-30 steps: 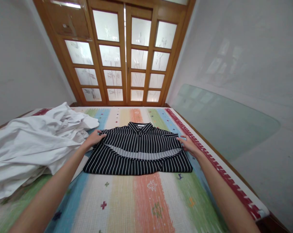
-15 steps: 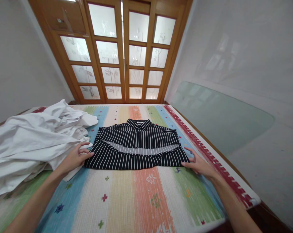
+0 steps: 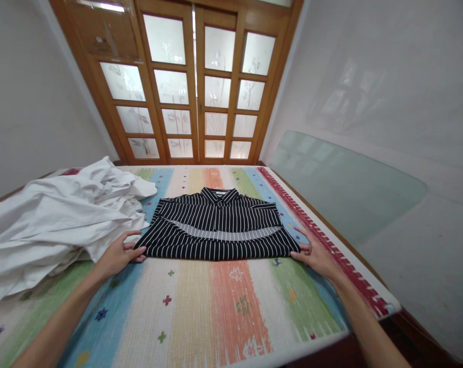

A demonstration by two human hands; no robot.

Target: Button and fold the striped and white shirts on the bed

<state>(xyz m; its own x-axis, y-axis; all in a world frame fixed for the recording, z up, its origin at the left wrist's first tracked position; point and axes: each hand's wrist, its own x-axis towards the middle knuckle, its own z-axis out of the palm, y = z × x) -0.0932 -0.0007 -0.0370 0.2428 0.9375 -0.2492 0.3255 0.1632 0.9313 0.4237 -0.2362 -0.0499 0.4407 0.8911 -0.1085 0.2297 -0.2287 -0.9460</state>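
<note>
A black shirt with white stripes (image 3: 216, 217) lies on the patterned cloth, its collar pointing away from me. Its lower part is folded up, and a grey strip of the inside shows along the fold. At the near left corner, my left hand (image 3: 121, 254) pinches the fabric between thumb and fingers. My right hand (image 3: 315, 251) grips the near right corner, thumb on top and the upper fingers stretched out. The near edge of the shirt runs nearly straight between both hands.
A heap of white clothes (image 3: 74, 209) lies left of the shirt. Beneath everything is a colourful striped cloth (image 3: 193, 306) on a table-like surface. A glass panel (image 3: 346, 189) is on the right wall. Wooden doors with glass panes (image 3: 197, 87) stand at the far end.
The near edge of the shirt has shifted slightly away from me. My left thumb now lies over the left corner, and my right hand has closed on the right corner.
</note>
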